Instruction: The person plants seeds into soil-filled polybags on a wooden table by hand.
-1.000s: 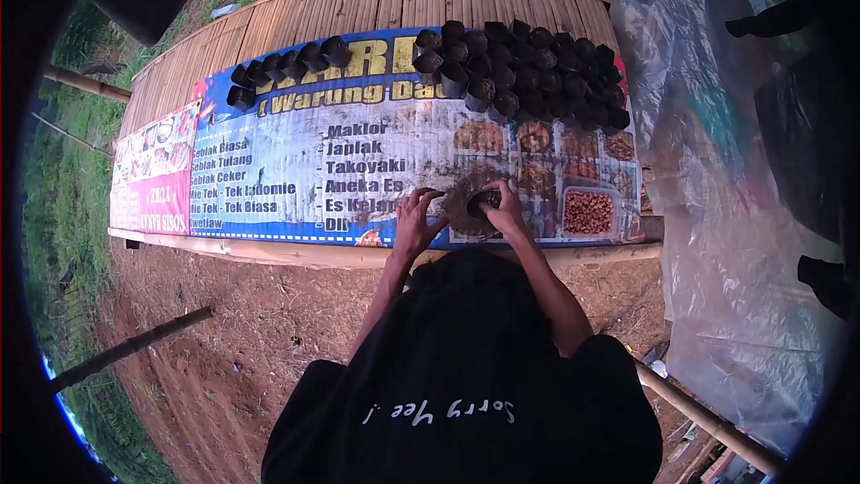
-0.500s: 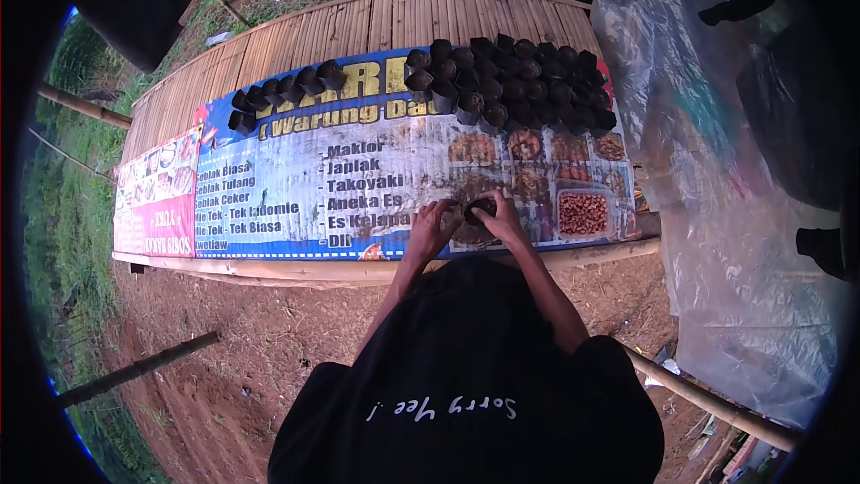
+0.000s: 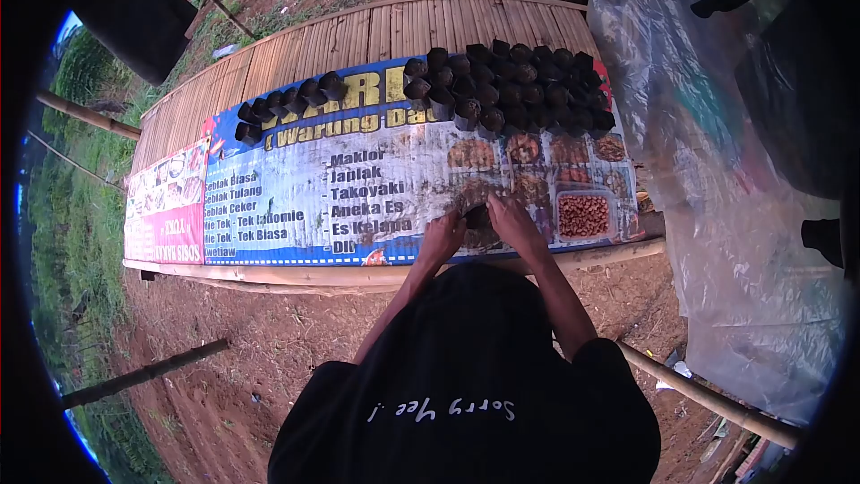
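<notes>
Since the earlier frames the left hand (image 3: pixel 443 237) has come in from the side and now sits right against the small black bag (image 3: pixel 477 216), while the right hand (image 3: pixel 514 222) has stayed cupped on its other side; the view has also dipped a little, so the table sits lower in the frame. Both hands are curled around the bag, pressing it between them just below the centre of the frame, at the near edge of the table. Whether the fingers close fully around it cannot be told, as the hands cover most of it.

The work surface is a bamboo slat table (image 3: pixel 376 31) standing outdoors on bare red earth (image 3: pixel 269 332). A printed banner (image 3: pixel 358 179) with food names and pictures covers most of its top. A patch of dark soil (image 3: pixel 475 193) lies on the banner just beyond the hands. In the upper centre and right stands a dense cluster of filled black bags (image 3: pixel 520 85); a shorter row of black bags (image 3: pixel 287 99) runs to the upper left. A clear plastic sheet (image 3: pixel 717 170) hangs along the right side. Bamboo poles (image 3: pixel 143 375) cross the lower left.

The person's dark hooded top (image 3: pixel 466 376) fills the bottom centre and hides the forearms' near ends. The frame's corners are blacked out by the lens.
</notes>
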### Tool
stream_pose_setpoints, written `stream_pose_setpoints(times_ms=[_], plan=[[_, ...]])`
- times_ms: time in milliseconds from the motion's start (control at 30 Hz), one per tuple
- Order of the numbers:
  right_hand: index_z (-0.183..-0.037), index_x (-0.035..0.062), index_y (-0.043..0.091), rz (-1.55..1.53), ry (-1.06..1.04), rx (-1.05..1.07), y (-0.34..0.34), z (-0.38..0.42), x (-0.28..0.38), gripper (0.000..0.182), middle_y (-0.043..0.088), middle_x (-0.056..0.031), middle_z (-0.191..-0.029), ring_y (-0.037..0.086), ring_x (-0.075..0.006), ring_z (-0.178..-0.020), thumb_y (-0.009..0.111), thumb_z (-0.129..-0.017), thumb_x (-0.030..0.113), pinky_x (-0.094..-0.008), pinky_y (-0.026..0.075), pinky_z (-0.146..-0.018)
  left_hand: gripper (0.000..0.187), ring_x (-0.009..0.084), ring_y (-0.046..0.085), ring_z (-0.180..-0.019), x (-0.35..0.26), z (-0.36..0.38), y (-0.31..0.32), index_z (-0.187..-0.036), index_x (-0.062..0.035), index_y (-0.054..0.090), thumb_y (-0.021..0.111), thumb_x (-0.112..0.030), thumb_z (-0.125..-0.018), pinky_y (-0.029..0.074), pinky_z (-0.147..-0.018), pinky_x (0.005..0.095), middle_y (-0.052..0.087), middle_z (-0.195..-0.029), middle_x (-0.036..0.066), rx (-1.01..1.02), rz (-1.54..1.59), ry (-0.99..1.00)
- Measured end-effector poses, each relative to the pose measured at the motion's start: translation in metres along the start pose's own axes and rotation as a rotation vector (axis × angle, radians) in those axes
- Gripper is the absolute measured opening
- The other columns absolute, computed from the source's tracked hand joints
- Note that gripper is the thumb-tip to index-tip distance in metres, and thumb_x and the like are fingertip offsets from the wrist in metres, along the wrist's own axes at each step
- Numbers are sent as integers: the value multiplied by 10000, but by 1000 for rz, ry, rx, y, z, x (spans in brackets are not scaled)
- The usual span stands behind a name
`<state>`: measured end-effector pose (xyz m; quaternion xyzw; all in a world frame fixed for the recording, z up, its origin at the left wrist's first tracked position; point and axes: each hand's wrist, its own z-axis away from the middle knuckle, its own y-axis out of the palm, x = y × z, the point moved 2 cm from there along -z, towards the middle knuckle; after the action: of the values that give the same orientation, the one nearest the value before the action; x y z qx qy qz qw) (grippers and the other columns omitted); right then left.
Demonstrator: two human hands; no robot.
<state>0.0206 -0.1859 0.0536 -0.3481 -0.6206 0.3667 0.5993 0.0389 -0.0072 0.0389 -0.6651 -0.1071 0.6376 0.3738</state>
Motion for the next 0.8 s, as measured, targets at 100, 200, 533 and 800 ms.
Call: stream_pose_setpoints(times_ms=[100,200,533,800], plan=[[-1049,-8,559,13,-50,-20,-7,1,12,218,619,-249,-853,605,-425,-803,499,-933,166,-490,489,-685,192,448,608,-748,-7,-1,-8,-873,-22,598,545,-206,-887,462,-693,532,633,-760,234,-65,18,58],[-950,-8,528,-224,-102,-132,-10,1,22,137,595,-250,-805,582,-447,-786,499,-933,124,-491,464,-663,161,448,604,-758,-11,-8,-15,-872,-23,581,516,-167,-898,449,-695,549,631,-789,233,-66,-21,56],[-978,6,523,-303,-22,-205,21,5,24,139,589,-249,-809,573,-442,-809,493,-943,136,-500,457,-688,105,371,567,-859,-4,-6,-20,-957,-81,552,476,-142,-919,390,-741,493,552,-854,160,-107,-226,-7],[-988,3,523,-333,79,-194,37,19,41,146,585,-252,-812,574,-438,-818,498,-941,139,-508,451,-675,161,343,545,-887,4,9,-27,-1008,-112,538,538,-115,-847,384,-747,470,524,-902,152,-93,-280,16]])
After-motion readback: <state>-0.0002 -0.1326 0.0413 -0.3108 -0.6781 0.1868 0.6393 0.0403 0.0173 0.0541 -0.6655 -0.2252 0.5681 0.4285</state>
